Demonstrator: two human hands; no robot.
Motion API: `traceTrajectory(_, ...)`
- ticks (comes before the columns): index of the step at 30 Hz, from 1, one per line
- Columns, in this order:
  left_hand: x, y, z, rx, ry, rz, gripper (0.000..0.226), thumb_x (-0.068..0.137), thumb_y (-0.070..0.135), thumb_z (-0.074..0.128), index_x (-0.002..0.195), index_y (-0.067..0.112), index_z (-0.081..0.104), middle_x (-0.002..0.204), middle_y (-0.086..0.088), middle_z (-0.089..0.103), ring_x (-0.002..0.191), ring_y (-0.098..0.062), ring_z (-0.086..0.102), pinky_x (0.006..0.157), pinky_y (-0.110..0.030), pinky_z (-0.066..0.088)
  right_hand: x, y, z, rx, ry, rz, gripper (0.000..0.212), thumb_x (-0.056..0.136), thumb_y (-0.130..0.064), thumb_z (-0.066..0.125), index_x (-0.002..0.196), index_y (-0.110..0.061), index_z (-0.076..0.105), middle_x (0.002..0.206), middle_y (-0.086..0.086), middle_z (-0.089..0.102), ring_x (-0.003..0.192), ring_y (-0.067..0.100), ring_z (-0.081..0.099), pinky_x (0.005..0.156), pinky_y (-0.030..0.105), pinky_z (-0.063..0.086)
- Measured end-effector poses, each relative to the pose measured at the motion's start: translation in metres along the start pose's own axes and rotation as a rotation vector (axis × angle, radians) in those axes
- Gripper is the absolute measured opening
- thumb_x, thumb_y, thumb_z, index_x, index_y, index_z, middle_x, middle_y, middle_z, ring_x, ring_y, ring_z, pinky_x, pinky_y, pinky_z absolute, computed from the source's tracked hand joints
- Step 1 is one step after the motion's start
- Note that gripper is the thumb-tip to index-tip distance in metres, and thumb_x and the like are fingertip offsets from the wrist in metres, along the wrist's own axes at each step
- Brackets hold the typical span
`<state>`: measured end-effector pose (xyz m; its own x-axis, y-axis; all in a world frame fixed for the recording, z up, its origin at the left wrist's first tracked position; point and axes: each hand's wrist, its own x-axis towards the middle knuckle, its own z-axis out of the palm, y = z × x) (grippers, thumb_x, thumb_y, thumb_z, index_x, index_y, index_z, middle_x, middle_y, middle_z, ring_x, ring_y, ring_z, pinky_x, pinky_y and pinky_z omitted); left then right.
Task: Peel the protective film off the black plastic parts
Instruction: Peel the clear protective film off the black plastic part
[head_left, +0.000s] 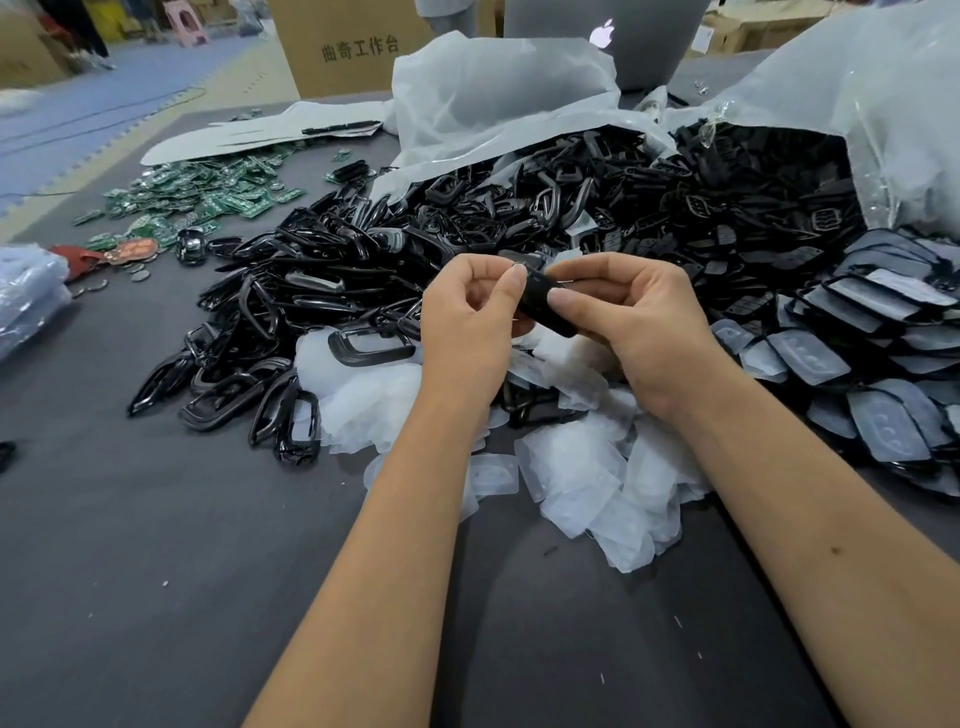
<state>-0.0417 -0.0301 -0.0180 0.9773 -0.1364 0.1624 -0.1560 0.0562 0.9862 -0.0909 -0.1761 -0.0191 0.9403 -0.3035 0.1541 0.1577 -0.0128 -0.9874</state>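
Observation:
Both hands are raised over the middle of the table, holding one small black plastic part (543, 301) between them. My right hand (631, 332) grips the part with thumb on its face and fingers behind. My left hand (470, 325) pinches at the part's upper left edge with thumb and forefinger; whether film is between those fingertips is too small to tell. A heap of peeled white film pieces (576, 467) lies on the table under my wrists. Black parts with film on them (883, 395) are stacked at the right.
A large pile of black plastic frames (322, 291) spreads left and behind, spilling from clear plastic bags (498, 98). Green circuit boards (208, 197) lie at the far left. A laptop (602, 36) and a cardboard box (353, 47) stand at the back. Grey table surface (156, 571) fills the foreground.

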Motion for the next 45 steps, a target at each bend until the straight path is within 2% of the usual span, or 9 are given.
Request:
traceTrajectory(6, 0.001, 0.001, 0.000, -0.024, 0.059, -0.018, 0.009, 0.101, 0.010, 0.064, 0.102, 0.001, 0.067, 0.084, -0.010, 0.067, 0.070, -0.010, 0.065, 0.063, -0.021, 0.055, 0.001, 0.002, 0.000, 0.010, -0.026, 0.015, 0.020, 0.090, -0.004, 0.078, 0.107, -0.014, 0.078, 0.096, 0.009, 0.081, 0.096, 0.028, 0.078, 0.089, 0.035, 0.062)
traceTrajectory(14, 0.001, 0.002, -0.002, -0.139, 0.034, -0.100, 0.007, 0.102, 0.013, 0.063, 0.097, 0.012, 0.067, 0.074, 0.006, 0.069, 0.069, -0.004, 0.064, 0.066, -0.021, 0.055, 0.002, -0.001, -0.003, -0.043, -0.034, -0.101, 0.023, 0.084, -0.001, 0.082, 0.099, -0.018, 0.079, 0.080, 0.002, 0.079, 0.075, 0.013, 0.071, 0.078, 0.023, 0.057)
traceTrajectory(19, 0.004, 0.007, -0.006, -0.142, -0.054, -0.198, 0.025, 0.106, 0.029, 0.057, 0.100, 0.007, 0.064, 0.085, -0.009, 0.068, 0.070, -0.015, 0.070, 0.075, -0.031, 0.063, -0.001, -0.002, 0.002, -0.480, 0.171, -0.460, 0.022, 0.084, 0.001, 0.080, 0.100, -0.015, 0.081, 0.091, -0.007, 0.078, 0.085, 0.007, 0.075, 0.079, 0.027, 0.062)
traceTrajectory(22, 0.007, 0.009, -0.009, -0.190, -0.086, -0.293, 0.044, 0.105, 0.043, 0.056, 0.101, 0.000, 0.067, 0.080, -0.011, 0.069, 0.065, -0.020, 0.071, 0.073, -0.033, 0.063, -0.002, -0.002, 0.003, -0.650, 0.149, -0.623, 0.022, 0.087, 0.001, 0.076, 0.101, -0.014, 0.083, 0.096, -0.006, 0.078, 0.090, 0.007, 0.073, 0.080, 0.031, 0.061)
traceTrajectory(29, 0.006, 0.008, -0.015, -0.117, -0.082, -0.273, 0.011, 0.092, 0.000, 0.074, 0.101, -0.003, 0.069, 0.072, -0.007, 0.072, 0.059, -0.015, 0.069, 0.055, -0.017, 0.053, -0.001, -0.001, 0.002, -0.812, 0.115, -0.799, 0.016, 0.085, 0.007, 0.071, 0.084, -0.006, 0.080, 0.085, 0.001, 0.077, 0.090, 0.021, 0.071, 0.079, 0.041, 0.058)
traceTrajectory(32, 0.005, 0.008, -0.019, -0.069, -0.041, -0.229, 0.012, 0.091, -0.003, 0.073, 0.101, 0.001, 0.069, 0.069, -0.004, 0.070, 0.055, -0.010, 0.067, 0.049, -0.016, 0.048, -0.004, 0.000, 0.007, -0.723, 0.190, -0.761, 0.026, 0.082, 0.014, 0.062, 0.084, -0.005, 0.078, 0.090, 0.002, 0.078, 0.094, 0.018, 0.073, 0.078, 0.038, 0.060)
traceTrajectory(35, 0.008, 0.006, -0.026, -0.028, -0.047, -0.170, 0.011, 0.092, -0.001, 0.072, 0.097, 0.009, 0.068, 0.064, 0.001, 0.068, 0.054, -0.008, 0.065, 0.048, -0.023, 0.045, -0.004, 0.000, 0.011, -0.574, 0.301, -0.608, 0.019, 0.091, 0.000, 0.063, 0.099, -0.010, 0.077, 0.094, -0.005, 0.075, 0.090, 0.010, 0.072, 0.067, 0.033, 0.059)
traceTrajectory(39, 0.008, 0.005, -0.029, 0.004, -0.181, -0.098, 0.014, 0.091, -0.001, 0.072, 0.091, 0.013, 0.068, 0.060, 0.003, 0.064, 0.056, -0.010, 0.066, 0.049, -0.018, 0.044, -0.001, 0.005, 0.010, -0.463, 0.228, -0.367, 0.014, 0.092, -0.024, 0.079, 0.094, -0.011, 0.078, 0.077, -0.003, 0.074, 0.069, 0.018, 0.073, 0.062, 0.045, 0.061)
traceTrajectory(45, 0.007, -0.002, -0.020, 0.189, -0.106, 0.069, 0.015, 0.086, 0.006, 0.078, 0.083, 0.015, 0.066, 0.079, -0.002, 0.071, 0.052, -0.014, 0.067, 0.049, -0.021, 0.046, -0.001, 0.003, 0.010, -0.434, 0.180, -0.318, 0.012, 0.087, -0.019, 0.084, 0.083, -0.012, 0.075, 0.064, -0.001, 0.072, 0.053, 0.017, 0.070, 0.052, 0.045, 0.060)
